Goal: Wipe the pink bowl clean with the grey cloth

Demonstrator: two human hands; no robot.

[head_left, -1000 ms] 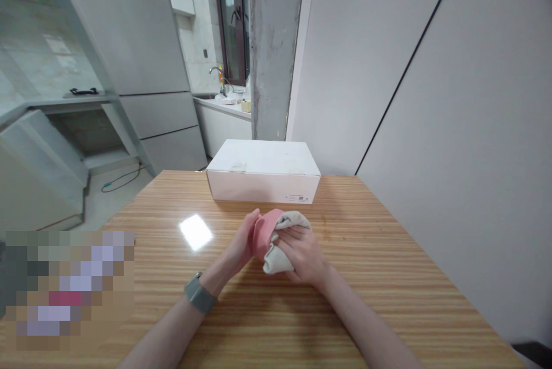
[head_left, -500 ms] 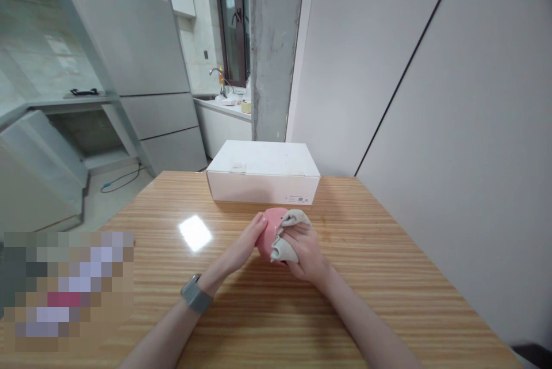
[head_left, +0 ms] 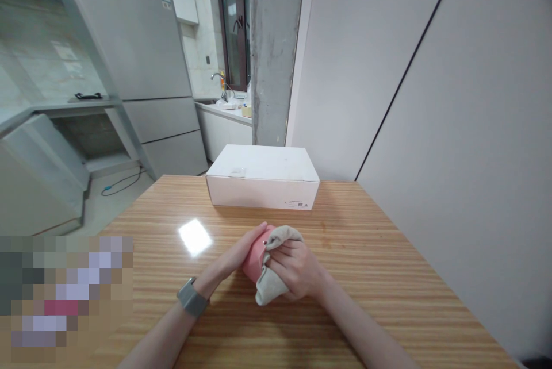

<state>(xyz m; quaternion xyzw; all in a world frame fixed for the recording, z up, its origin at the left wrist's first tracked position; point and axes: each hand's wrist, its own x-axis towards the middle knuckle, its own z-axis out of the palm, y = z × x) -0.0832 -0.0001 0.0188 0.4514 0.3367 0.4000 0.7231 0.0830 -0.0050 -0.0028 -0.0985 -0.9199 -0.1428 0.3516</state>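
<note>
A rounded pink object (head_left: 253,261) is between my hands over the middle of the wooden table; its kind is hard to make out, and a small dark spot shows on it. My left hand (head_left: 241,249) grips its left side, with a grey watch on that wrist. My right hand (head_left: 299,268) is closed on a light grey cloth (head_left: 271,285) and presses it against the right side of the pink object. Part of the cloth hangs down toward me. The hand and cloth hide much of the pink object.
Beyond my hands, a white box (head_left: 263,191) lies at the far edge of the wooden table (head_left: 379,288). A pale wall (head_left: 474,127) runs along the right. A blurred-out patch (head_left: 64,300) covers the left corner. Farther back are a fridge (head_left: 150,58) and a sink counter (head_left: 224,125).
Both hands have come nearer to me and slightly left with the pink object. The cloth now hangs lower over its front. The view has tilted up slightly.
</note>
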